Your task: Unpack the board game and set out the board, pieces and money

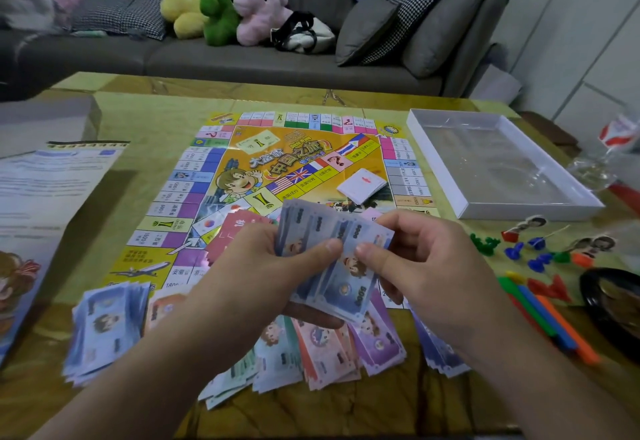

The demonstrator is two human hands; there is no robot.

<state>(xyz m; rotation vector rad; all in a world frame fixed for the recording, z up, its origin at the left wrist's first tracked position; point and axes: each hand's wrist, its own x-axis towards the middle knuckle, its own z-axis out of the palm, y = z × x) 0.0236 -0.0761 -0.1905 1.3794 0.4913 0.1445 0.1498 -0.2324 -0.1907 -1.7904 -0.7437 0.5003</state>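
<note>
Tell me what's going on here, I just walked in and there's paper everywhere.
A person is sorting play money: the left hand and right hand pinch a fan of blue notes above sorted piles. The board is unfolded on the table, the empty box and pieces to its right.

Grey sofa (242, 58) with cushions; three plush toys (221, 6); glossy yellow-green table (138, 120); pale wall (571, 23)
</note>
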